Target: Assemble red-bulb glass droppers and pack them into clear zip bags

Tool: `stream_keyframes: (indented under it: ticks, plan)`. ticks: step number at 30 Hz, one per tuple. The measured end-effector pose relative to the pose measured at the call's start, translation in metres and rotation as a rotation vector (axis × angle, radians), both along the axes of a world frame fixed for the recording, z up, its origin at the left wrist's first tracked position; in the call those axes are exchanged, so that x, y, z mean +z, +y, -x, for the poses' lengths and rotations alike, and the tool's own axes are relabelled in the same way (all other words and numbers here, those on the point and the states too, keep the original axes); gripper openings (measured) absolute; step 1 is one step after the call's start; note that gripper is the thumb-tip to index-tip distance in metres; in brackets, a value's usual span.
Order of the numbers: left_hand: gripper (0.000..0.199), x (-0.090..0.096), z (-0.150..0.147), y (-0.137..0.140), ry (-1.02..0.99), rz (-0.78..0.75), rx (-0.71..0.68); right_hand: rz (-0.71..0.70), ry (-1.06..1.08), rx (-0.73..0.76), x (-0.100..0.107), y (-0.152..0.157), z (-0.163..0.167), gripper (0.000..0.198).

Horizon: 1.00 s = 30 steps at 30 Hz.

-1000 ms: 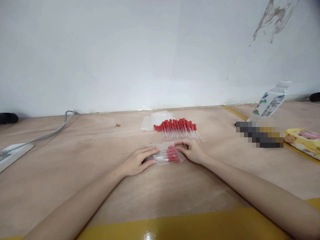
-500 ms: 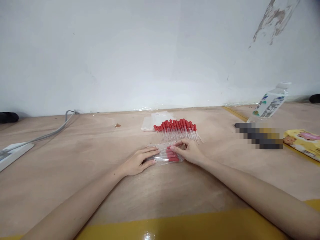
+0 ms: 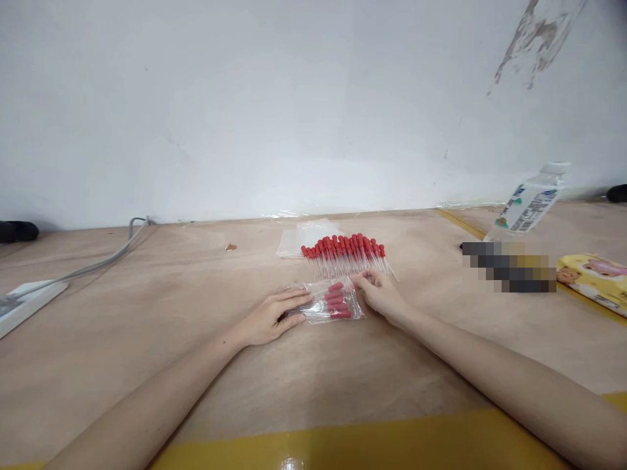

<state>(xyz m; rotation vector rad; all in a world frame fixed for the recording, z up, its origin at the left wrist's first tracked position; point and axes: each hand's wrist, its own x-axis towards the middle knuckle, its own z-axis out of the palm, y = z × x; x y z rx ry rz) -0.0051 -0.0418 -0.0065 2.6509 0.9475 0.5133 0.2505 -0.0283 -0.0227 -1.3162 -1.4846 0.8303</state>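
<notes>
A clear plastic bag lies flat on the table with several red-bulbed droppers inside, their bulbs toward the right end. My left hand rests palm down over the bag's left part, fingers stretched and thumb apart. At the upper right corner of the bag, my right hand pinches the edge between thumb and fingertips. Just beyond the hands, a row of loose droppers with red bulbs points its thin clear stems toward me. Behind that row lies a stack of flat, whitish plastic bags.
A clear bottle leans at the right, near a blurred-out dark object and a yellow packet. On the left, a grey cable runs to a white power strip. A white wall stands behind the table.
My right hand has shifted right, off the red bulbs, to the bag's right edge. The top bulb now lies tilted in the bag. My left hand stays put.
</notes>
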Motion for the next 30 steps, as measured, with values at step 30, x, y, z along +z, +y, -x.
stream_keyframes:
  ticks: [30]
  plan:
    - [0.042,0.016,-0.036,-0.045,0.176,-0.308,0.283,-0.711,-0.647,0.429,-0.006,-0.008,-0.023,0.019]
